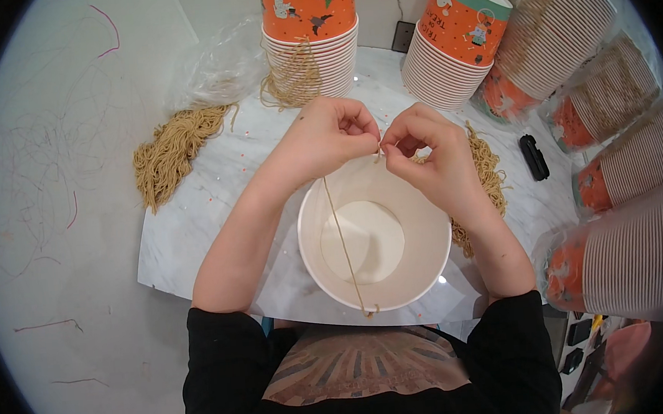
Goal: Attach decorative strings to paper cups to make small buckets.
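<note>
A white paper bucket (310, 231) stands before me on the table with its mouth up. A tan cord (339, 233) crosses over its mouth, its near end knotted at the near rim. At the far rim my left hand (336, 133) and my right hand (434, 150) meet, fingertips pinched together. Between them they grip the cord's far end, which shows only as a small bit at the fingertips. A hank of loose tan cords (489, 180) lies beside my right wrist, partly hidden by it.
A larger bundle of tan cords (174, 152) lies at the left by a clear plastic bag (222, 68). Orange printed bucket stacks (311, 62) (451, 52) stand at the back. Several bagged stacks (630, 247) line the right, near a black clip-like object (533, 157).
</note>
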The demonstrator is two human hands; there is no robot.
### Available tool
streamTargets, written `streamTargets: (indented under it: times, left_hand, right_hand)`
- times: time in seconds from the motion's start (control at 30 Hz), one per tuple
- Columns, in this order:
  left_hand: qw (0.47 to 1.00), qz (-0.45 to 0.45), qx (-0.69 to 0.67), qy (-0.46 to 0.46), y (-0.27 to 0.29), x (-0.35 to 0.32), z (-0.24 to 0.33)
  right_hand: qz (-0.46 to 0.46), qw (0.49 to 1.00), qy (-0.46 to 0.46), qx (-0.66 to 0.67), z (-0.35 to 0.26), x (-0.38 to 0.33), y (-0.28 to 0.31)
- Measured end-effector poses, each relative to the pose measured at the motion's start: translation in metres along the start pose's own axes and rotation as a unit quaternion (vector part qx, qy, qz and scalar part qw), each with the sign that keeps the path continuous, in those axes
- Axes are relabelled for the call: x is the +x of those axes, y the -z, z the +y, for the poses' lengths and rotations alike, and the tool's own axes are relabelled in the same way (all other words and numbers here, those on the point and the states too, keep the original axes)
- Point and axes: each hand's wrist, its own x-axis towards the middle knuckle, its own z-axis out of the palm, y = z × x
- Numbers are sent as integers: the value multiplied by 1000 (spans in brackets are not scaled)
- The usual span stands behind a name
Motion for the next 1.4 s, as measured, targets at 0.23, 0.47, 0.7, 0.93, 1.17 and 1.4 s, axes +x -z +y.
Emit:
streamTargets:
  times: [0.23, 0.47, 0.7, 0.93, 1.17, 1.4]
  left_hand:
    - [998, 29, -6, -47, -7, 0, 1]
    - [994, 63, 59, -62, -8, 0, 5]
    - [993, 84, 50, -66, -6, -1, 8]
    - [995, 47, 45, -75, -2, 3, 0]
    - [995, 54, 60, -61, -2, 1, 3]
    - [992, 89, 62, -60, -4, 0, 4]
  right_hand:
    - [21, 998, -28, 42, 13, 5, 0]
    - [18, 994, -67, 81, 21, 8, 3]
    - [-24, 981, -115, 154, 26, 9, 6]
    - [-64, 961, -160, 217, 23, 11, 8]
    - [-67, 957, -168, 228, 24, 11, 7]
    - [-54, 958, -182, 214, 22, 13, 7]
